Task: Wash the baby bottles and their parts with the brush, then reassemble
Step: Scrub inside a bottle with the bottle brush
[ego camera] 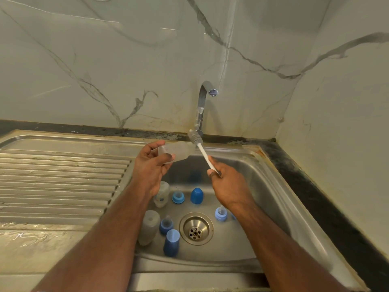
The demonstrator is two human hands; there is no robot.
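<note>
My left hand (150, 165) grips a clear baby bottle (179, 151) on its side above the sink, mouth towards the right. My right hand (227, 183) pinches the white handle of the bottle brush (203, 152); its grey bristle head sits just outside the bottle's mouth. In the sink basin (271, 199) lie two more clear bottles (162, 193) (149, 226), two blue caps (196, 196) (171, 242) and three blue rings with teats (178, 197) (166, 226) (221, 213).
A chrome tap (203, 106) stands behind the basin, with no water running. The drain (196, 228) is in the basin's middle. A ribbed steel drainboard (61, 178) stretches to the left. Marble walls close the back and right side.
</note>
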